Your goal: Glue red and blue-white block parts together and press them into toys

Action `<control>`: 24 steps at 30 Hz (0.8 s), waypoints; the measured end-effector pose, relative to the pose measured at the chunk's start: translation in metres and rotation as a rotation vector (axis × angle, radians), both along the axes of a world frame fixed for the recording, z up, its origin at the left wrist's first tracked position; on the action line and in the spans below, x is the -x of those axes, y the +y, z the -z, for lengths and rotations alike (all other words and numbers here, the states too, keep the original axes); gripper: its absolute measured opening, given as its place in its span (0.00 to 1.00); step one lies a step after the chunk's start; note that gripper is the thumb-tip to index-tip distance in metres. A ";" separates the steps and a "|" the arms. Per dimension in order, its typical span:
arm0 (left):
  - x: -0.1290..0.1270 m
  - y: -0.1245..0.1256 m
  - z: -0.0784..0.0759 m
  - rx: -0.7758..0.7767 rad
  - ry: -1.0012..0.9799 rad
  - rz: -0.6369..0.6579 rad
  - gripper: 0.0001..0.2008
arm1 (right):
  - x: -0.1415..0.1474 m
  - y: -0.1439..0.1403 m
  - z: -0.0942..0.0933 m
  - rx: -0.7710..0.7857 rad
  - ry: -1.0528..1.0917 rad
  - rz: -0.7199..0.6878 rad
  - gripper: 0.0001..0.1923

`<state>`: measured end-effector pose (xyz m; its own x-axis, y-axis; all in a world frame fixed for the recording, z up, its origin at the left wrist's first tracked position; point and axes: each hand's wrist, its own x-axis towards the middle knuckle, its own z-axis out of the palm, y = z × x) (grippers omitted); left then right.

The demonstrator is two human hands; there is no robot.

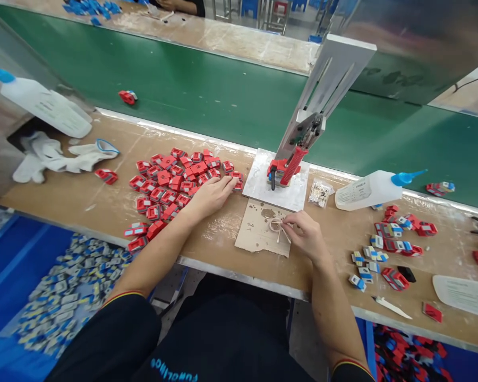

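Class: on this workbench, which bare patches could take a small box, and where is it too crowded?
Free: bench between the gloves and red pile; also between the right hand and loose parts. Crowded: the pile under the left hand, and around the press.

Bare hands, no gloves on either the left hand [213, 193] or the right hand [307, 233]. Black short-sleeve shirt [115, 339], sleeve cuffs trimmed with a thin red and yellow stripe, and some blue lettering across the front.

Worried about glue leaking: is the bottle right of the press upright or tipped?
Tipped: the bottle lies on its side on the bench, blue nozzle pointing right.
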<state>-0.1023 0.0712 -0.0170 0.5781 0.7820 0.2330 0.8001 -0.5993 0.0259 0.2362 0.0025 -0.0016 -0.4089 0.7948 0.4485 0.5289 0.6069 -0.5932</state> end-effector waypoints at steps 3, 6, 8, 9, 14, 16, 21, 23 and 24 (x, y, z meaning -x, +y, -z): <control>0.007 -0.002 0.000 -0.016 -0.118 -0.013 0.25 | 0.002 -0.001 -0.002 0.025 -0.009 -0.004 0.06; -0.003 -0.013 -0.006 -0.085 -0.371 0.002 0.23 | 0.005 -0.001 -0.002 0.067 -0.002 0.001 0.06; -0.017 -0.024 -0.012 -0.096 -0.618 0.017 0.22 | 0.007 -0.001 -0.001 0.101 0.005 0.019 0.06; -0.025 -0.030 -0.015 -0.066 -0.759 0.028 0.22 | 0.007 -0.001 -0.001 0.112 0.014 0.030 0.06; -0.057 -0.046 -0.010 0.321 -1.373 0.077 0.19 | 0.004 -0.002 -0.005 0.160 0.120 0.098 0.05; -0.062 -0.047 -0.002 0.447 -1.503 0.064 0.19 | 0.002 -0.002 -0.008 0.190 0.191 0.124 0.05; -0.065 -0.053 0.011 0.530 -1.611 0.057 0.19 | -0.002 0.000 -0.008 0.298 0.261 0.182 0.07; -0.066 -0.056 0.011 0.524 -1.583 0.042 0.19 | -0.002 0.001 -0.007 0.343 0.267 0.199 0.08; -0.067 -0.057 0.010 0.511 -1.558 0.025 0.21 | -0.003 0.001 -0.006 0.358 0.273 0.206 0.09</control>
